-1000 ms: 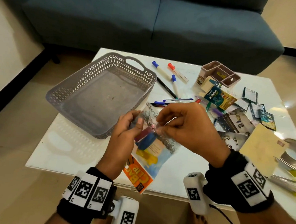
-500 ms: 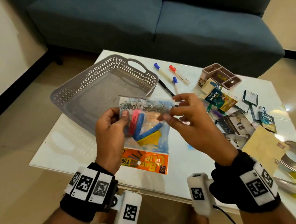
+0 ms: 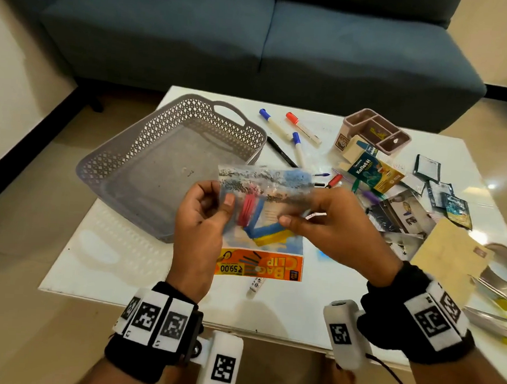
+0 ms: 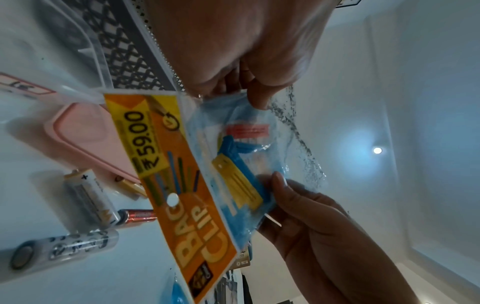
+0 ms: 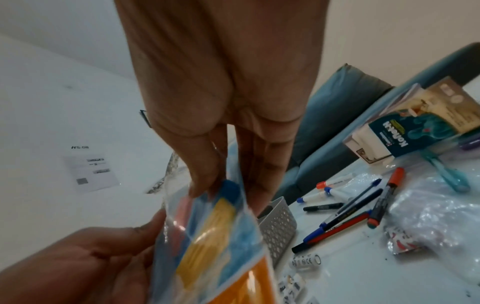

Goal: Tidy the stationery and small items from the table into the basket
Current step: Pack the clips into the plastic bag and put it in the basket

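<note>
Both hands, left hand [image 3: 199, 215] and right hand [image 3: 330, 226], are now gripping the packet [image 3: 262, 219] spread flat and lifted; it is nearing the empty basket [image 3: 148, 144].

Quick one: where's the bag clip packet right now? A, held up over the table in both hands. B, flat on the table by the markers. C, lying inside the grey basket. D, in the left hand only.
A: the left hand and the right hand each pinch a side of the bag clip packet, held above the table, beside the basket.
</note>
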